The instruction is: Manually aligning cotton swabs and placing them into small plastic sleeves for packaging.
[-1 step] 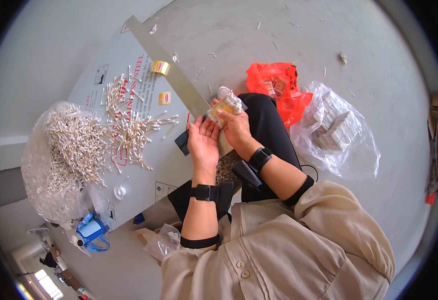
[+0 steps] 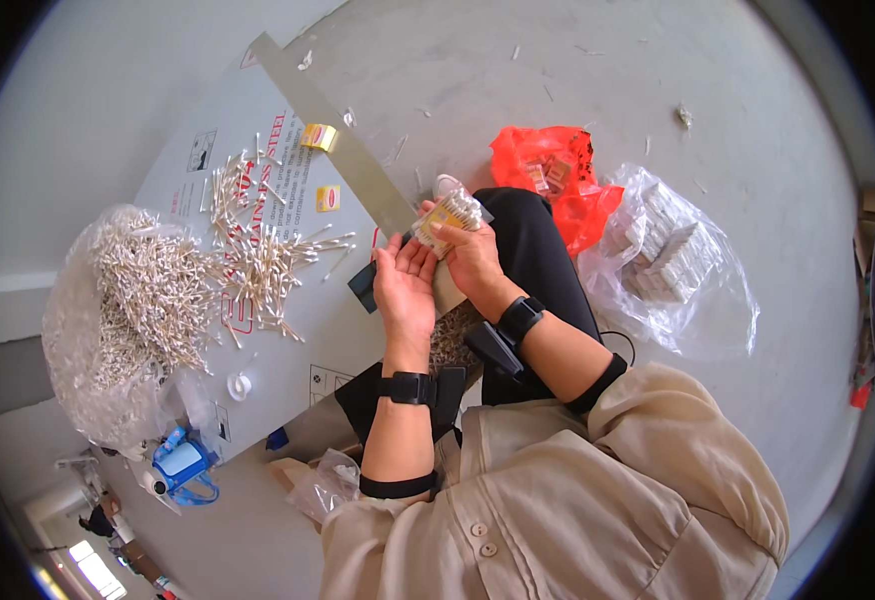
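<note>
My right hand [image 2: 476, 262] grips a clear packet of cotton swabs [image 2: 461, 210] with a yellow label, thumb lying across its front. The white swab tips face away from me. Just left of it, my left hand [image 2: 406, 298] is turned palm up with its fingers stretched out, the fingertips close to the packet's lower edge. Whether they touch it I cannot tell. On the table to the left lie loose cotton swabs [image 2: 273, 265] in a scattered heap, beside a large clear bag [image 2: 68, 330] full of more swabs. Two small yellow cards [image 2: 329, 198] [image 2: 319, 137] rest near the table's far edge.
A red plastic bag [image 2: 583, 205] with small packs inside sits on the floor at right. Next to it is a clear bag [image 2: 728, 290] of stacked white packs. A blue bottle [image 2: 183, 464] and a white round piece [image 2: 240, 385] are at the table's near left.
</note>
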Available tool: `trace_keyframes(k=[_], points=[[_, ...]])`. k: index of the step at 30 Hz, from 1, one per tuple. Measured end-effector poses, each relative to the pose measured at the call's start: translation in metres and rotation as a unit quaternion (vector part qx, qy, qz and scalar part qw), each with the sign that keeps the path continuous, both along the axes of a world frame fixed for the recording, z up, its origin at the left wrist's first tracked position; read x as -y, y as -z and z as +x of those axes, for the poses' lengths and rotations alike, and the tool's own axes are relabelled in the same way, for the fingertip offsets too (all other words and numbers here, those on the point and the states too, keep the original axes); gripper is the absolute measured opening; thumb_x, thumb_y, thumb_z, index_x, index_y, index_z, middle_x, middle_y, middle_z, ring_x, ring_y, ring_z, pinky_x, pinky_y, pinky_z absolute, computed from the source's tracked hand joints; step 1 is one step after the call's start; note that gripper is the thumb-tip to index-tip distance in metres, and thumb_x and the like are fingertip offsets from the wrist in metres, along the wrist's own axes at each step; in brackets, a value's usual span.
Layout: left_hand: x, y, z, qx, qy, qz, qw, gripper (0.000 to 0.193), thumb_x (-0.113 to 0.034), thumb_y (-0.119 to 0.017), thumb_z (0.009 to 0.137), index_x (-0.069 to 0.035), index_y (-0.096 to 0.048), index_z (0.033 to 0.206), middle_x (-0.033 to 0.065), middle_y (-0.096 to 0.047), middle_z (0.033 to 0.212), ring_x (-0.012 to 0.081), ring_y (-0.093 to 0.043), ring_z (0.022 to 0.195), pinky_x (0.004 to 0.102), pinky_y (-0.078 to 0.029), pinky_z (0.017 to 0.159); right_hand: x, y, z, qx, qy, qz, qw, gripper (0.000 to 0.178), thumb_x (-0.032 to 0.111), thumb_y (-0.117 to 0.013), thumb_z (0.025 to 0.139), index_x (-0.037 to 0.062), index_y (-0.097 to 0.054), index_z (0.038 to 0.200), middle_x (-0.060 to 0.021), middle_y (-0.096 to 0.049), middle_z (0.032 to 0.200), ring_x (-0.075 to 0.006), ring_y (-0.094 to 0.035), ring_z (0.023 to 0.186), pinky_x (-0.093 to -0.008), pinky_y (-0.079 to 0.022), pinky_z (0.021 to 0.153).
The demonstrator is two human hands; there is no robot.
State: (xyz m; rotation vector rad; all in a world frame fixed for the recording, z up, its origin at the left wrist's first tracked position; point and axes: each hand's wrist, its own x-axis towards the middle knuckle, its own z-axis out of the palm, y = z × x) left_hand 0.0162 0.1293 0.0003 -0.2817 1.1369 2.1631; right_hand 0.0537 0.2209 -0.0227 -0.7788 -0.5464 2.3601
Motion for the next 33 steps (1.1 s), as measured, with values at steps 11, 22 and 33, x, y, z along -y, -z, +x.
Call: trace_keyframes(k=[11, 22, 33], points=[[-0.007, 0.005, 0.022, -0.14, 0.007, 0.02, 0.99, 0.075, -0.05, -0.033, 0.102, -0.002, -0.007, 0.153, 0.0222, -0.02, 0.156, 0.0318, -0.02, 0.146, 0.0422, -0.014, 0.12, -0.058, 0.011, 0.003, 0.006, -0.063, 0.019, 0.998, 0.039, 0.025, -0.049, 0.101, -0.0037, -0.053, 0.128, -0.0164, -0.062, 0.12, -0.0273, -0.061, 0.111, -0.0413, -0.05, 0.095], [-0.011, 0.006, 0.026, -0.221, -0.005, -0.042, 0.974, 0.075, -0.047, -0.035, 0.102, -0.001, -0.002, 0.153, 0.0224, -0.007, 0.159, 0.0313, -0.01, 0.148, 0.0411, -0.007, 0.12, -0.058, 0.002, 0.001, 0.016, -0.038, -0.073, 0.997, 0.042, 0.027, -0.043, 0.103, -0.0057, -0.052, 0.128, -0.0177, -0.059, 0.126, -0.0294, -0.058, 0.115, -0.0452, -0.045, 0.101], [-0.025, 0.011, 0.035, -0.241, -0.025, -0.051, 0.969, 0.076, -0.045, -0.035, 0.102, 0.001, -0.002, 0.152, 0.0229, -0.001, 0.159, 0.0311, -0.004, 0.149, 0.0411, -0.004, 0.12, -0.068, 0.003, -0.001, 0.07, -0.107, -0.003, 0.992, 0.032, 0.017, -0.049, 0.1, -0.0076, -0.057, 0.118, -0.019, -0.062, 0.118, -0.03, -0.06, 0.112, -0.0453, -0.05, 0.097]])
